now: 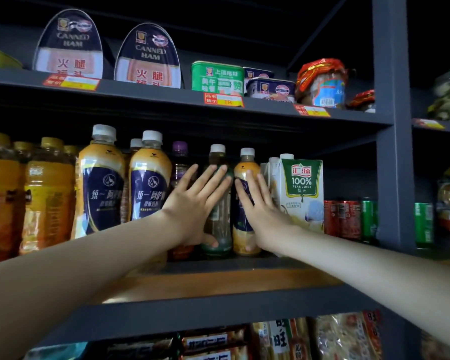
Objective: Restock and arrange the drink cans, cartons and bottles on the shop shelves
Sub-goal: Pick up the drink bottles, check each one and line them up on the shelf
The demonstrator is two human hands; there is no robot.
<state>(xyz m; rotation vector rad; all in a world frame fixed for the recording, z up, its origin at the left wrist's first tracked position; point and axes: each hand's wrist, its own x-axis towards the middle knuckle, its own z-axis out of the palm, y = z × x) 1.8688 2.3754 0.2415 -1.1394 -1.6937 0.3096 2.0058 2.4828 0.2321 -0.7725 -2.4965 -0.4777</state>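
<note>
Frame ctr: left hand (192, 206) flat, fingers straight, against white-capped greenish clear bottle (220, 224); right hand (264, 216) likewise flat on yellow-and-navy plastic bottle (246, 166) just right of it.

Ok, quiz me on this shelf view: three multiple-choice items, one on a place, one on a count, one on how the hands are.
1. Where does the pear juice carton stand?
A. behind the red cans
B. just right of the right hand
C. on the shelf below

2. How many oval canned ham tins show?
A. one
B. four
C. two

3. How do the left hand and the right hand lie?
A. fingers straight, flat against bottles
B. fingers curled round caps
C. hanging clear of the shelf

Answers:
1 B: the carton stands upright right beside that hand.
2 C: two oval tins stand side by side up top.
3 A: the left hand lies flat on the green bottle, and the right lies flat on the yellow-and-navy bottle.
</note>
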